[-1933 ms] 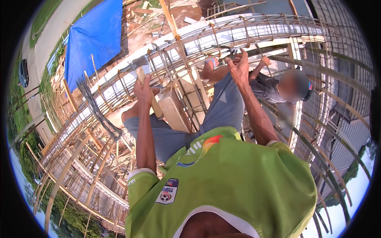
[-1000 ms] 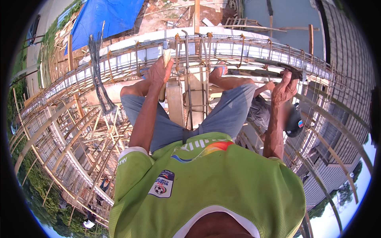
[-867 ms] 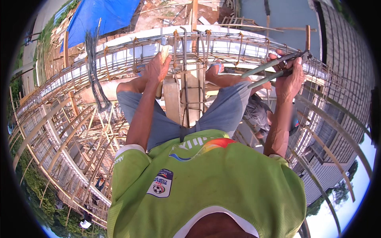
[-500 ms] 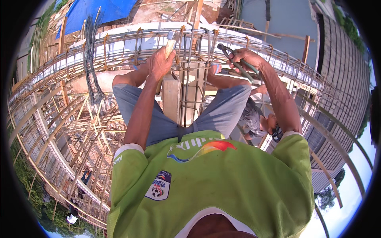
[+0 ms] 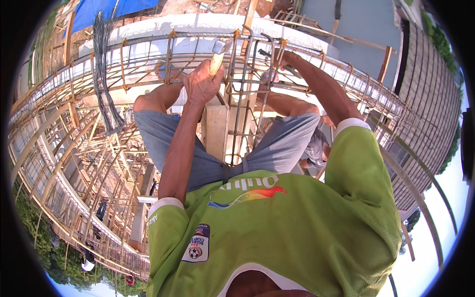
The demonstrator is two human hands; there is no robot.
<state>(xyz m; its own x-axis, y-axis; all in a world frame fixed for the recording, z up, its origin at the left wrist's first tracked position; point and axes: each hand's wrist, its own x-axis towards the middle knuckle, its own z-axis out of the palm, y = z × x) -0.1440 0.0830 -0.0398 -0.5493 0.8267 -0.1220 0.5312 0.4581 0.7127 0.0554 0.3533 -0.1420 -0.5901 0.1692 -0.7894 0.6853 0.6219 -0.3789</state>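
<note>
My left hand (image 5: 202, 83) is wrapped round the pale wooden handle of a hammer (image 5: 216, 63), its metal head up beside the steel bars. My right hand (image 5: 287, 59) is at the far side of the rebar cage (image 5: 148, 40), closed round dark-handled pincers (image 5: 263, 52). The pincers' jaws lie by the upright stirrups, and the bars and my fingers partly hide the handles. Rusty stirrups and long bars of the cage run across in front of me. Between my knees rises a joint of vertical bars (image 5: 239, 119) with cross ties.
A bundle of thin tie wire (image 5: 102, 69) hangs over the cage at left. A wooden post (image 5: 216, 126) stands between my legs. Bamboo and timber scaffolding (image 5: 94, 163) fills the lower left. Another person (image 5: 315, 151) is below at right. A blue tarp (image 5: 118, 11) lies beyond.
My right hand has moved forward and left with the pincers, to the bars of the cage. My left hand and the hammer have shifted slightly right. My body has leaned a little.
</note>
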